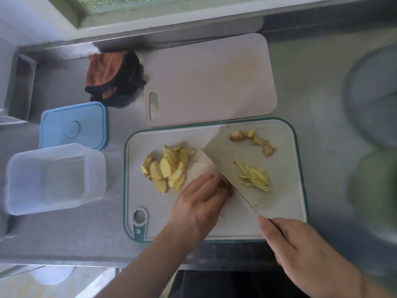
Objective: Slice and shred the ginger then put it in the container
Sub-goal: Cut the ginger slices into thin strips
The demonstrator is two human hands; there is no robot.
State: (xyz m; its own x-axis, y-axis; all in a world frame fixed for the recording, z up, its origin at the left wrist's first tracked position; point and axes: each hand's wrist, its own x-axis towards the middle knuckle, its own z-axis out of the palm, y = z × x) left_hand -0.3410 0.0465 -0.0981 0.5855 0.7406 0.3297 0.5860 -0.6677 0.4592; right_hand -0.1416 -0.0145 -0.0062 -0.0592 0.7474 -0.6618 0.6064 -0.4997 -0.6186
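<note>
On the green-rimmed board (299,168) lie three ginger heaps, slices (169,168), shreds (255,175), scraps (253,140), while the left hand (199,203) pins ginger with curled fingers and the right hand (300,248) grips one knife (242,160).

Soft daylight is coming in from the window (133,5) at the top and is lighting the scene evenly, neither dim nor harsh. The steel desk (311,87) is giving back a dull, pale shine with no strong glare. Shadows are staying faint and short. The wide lens is bending the straight edges near the borders. The right side is smearing into blur, where a bowl (373,97) is looking out of focus.
</note>
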